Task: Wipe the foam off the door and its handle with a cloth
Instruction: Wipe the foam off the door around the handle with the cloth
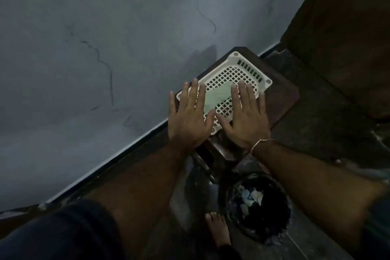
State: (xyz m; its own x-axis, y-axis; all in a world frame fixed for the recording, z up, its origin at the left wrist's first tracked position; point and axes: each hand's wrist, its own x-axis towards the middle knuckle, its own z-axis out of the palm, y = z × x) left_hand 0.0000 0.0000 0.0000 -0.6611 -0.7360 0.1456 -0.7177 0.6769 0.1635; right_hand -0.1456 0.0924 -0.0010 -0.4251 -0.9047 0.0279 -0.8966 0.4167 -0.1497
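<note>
While both hands, the left hand [187, 120] and right hand [244, 120], hover flat, fingers spread and holding nothing, the pale green cloth [217, 97] lies between them in the white basket [249, 72], seemingly awaiting pickup.

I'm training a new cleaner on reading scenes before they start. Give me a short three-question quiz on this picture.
1. True or false: the left hand grips the cloth.
2. Where does the cloth lie? A) in the white basket B) in the black bin C) on the floor
3. Fill in: the bracelet is on the ___ wrist.

Key: 1 false, both hands are flat and open above the basket; 2 A; 3 right, by the right hand.
</note>
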